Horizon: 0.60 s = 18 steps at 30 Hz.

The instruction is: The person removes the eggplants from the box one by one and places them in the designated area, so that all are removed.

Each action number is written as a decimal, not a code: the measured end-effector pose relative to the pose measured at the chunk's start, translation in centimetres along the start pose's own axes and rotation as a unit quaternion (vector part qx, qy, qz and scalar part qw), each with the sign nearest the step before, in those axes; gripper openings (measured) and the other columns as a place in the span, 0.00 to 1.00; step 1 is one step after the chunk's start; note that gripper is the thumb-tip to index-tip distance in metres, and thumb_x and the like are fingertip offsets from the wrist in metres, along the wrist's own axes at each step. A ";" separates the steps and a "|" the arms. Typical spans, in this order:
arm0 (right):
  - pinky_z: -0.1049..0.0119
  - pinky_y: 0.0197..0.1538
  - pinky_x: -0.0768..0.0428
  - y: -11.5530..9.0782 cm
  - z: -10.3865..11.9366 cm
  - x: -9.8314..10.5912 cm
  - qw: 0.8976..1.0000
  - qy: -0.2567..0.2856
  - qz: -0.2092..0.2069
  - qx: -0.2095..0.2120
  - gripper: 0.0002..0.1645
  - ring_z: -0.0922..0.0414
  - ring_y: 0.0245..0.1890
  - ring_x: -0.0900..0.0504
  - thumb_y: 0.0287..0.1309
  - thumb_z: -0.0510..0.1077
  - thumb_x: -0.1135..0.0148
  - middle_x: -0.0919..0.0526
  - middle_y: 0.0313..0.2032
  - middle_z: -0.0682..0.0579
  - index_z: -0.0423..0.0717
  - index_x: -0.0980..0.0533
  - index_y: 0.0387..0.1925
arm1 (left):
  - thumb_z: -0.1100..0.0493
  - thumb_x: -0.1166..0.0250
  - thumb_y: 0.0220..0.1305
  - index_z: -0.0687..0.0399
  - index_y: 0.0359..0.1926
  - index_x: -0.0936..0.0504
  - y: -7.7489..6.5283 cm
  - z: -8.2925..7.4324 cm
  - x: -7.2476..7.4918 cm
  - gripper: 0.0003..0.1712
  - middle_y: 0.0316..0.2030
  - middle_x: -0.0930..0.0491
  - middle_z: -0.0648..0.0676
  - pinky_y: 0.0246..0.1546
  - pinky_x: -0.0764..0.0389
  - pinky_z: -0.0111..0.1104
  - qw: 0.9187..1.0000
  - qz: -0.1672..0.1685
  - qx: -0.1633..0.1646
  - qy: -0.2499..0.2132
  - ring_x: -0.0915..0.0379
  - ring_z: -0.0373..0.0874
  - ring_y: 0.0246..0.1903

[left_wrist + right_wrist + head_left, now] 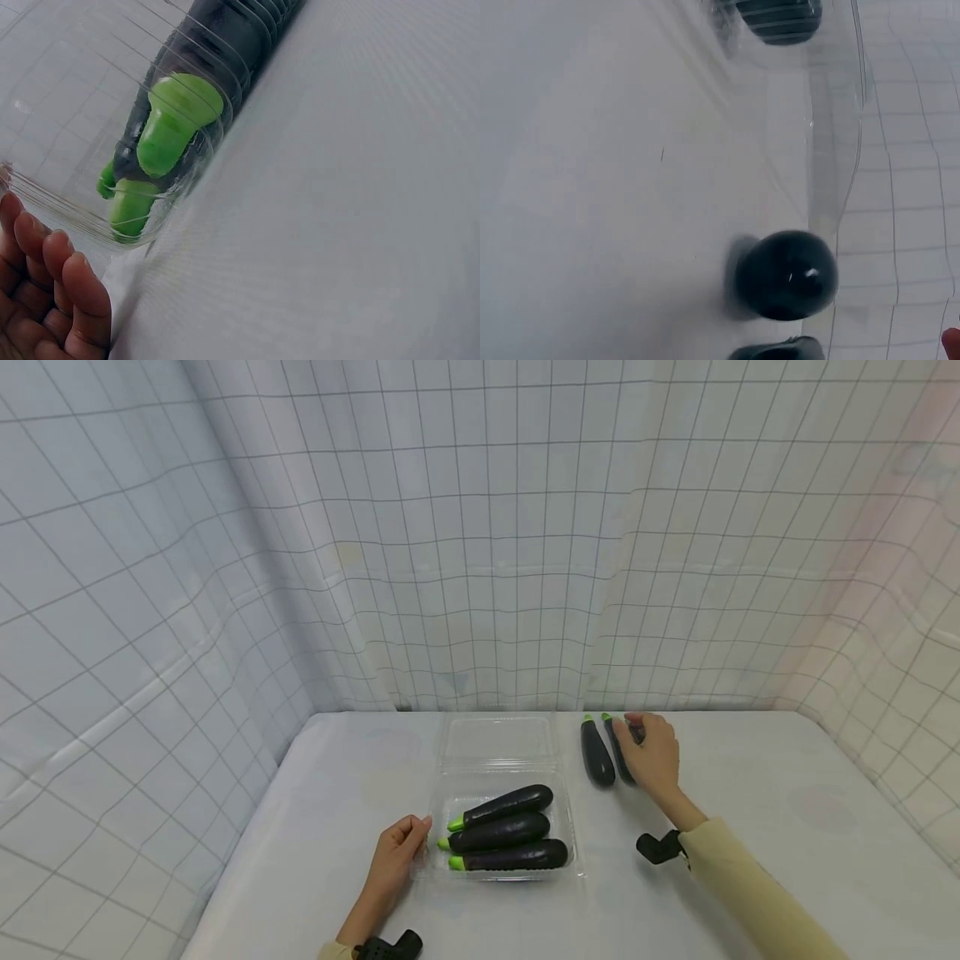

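A clear plastic clamshell box (573, 835) lies with its lid (498, 739) folded back, holding three dark eggplants (498, 832) with green stem ends. My left hand (397, 852) pinches the box's left rim; in the left wrist view its curled fingers (82, 289) are at the box's edge. Back right, my right hand (654, 758) has thumb and fingers around a dark eggplant (637, 732), mostly hidden by the hand. Left of it lie two more eggplants, the outer one (597, 753) in full sight. The right wrist view shows a rounded eggplant end (786, 275) and only one fingertip.
A white-covered table (337, 777) carries everything. Grid-patterned white curtains (480, 568) hang behind it and along both sides. A dark wrist camera (660, 847) is strapped to the right wrist, another (390, 946) to the left.
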State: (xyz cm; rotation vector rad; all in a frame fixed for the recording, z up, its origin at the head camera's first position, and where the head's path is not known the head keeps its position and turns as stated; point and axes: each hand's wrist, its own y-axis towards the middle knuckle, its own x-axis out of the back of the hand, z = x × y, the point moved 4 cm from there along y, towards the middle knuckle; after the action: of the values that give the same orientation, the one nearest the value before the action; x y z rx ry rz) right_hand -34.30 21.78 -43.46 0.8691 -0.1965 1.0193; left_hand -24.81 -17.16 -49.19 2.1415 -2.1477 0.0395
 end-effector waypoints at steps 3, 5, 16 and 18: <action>0.51 0.44 0.33 -0.2 1.5 -0.7 0.999 0.023 0.024 0.032 0.20 0.46 0.39 0.26 0.63 0.51 0.41 0.21 0.39 0.41 0.37 0.23 0.43 | 0.57 0.42 0.69 0.64 0.23 0.30 0.0 0.0 0.0 0.19 0.17 0.36 0.50 0.24 0.35 0.29 1.000 0.001 -0.001 0.000 0.39 0.41 0.21; 0.54 0.41 0.31 -0.4 2.5 -1.2 0.996 0.041 0.056 0.052 0.19 0.48 0.37 0.25 0.64 0.50 0.42 0.21 0.39 0.42 0.37 0.23 0.44 | 0.57 0.42 0.69 0.65 0.24 0.30 0.0 0.0 0.0 0.19 0.17 0.36 0.50 0.24 0.35 0.29 1.000 0.002 0.000 -0.001 0.39 0.41 0.21; 0.61 0.35 0.26 -1.9 7.6 -3.9 0.953 0.090 0.252 0.139 0.16 0.58 0.34 0.25 0.66 0.52 0.43 0.21 0.38 0.54 0.45 0.23 0.45 | 0.56 0.41 0.69 0.64 0.23 0.29 -0.1 -0.1 -0.1 0.19 0.17 0.36 0.50 0.24 0.35 0.29 1.000 -0.002 0.012 0.004 0.39 0.41 0.21; 0.61 0.35 0.25 -2.1 8.2 -4.3 0.941 0.094 0.287 0.152 0.17 0.58 0.36 0.25 0.66 0.53 0.45 0.22 0.40 0.55 0.46 0.23 0.46 | 0.56 0.41 0.68 0.64 0.23 0.30 -0.1 -0.1 0.0 0.19 0.17 0.36 0.50 0.24 0.35 0.29 1.000 -0.003 0.015 0.002 0.38 0.41 0.20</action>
State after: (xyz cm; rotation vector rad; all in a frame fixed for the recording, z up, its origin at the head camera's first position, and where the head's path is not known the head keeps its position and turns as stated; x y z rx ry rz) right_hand -32.95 12.62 -41.37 1.0108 -0.1326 1.7061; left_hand -24.72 -17.10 -49.08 2.1609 -2.1519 0.0756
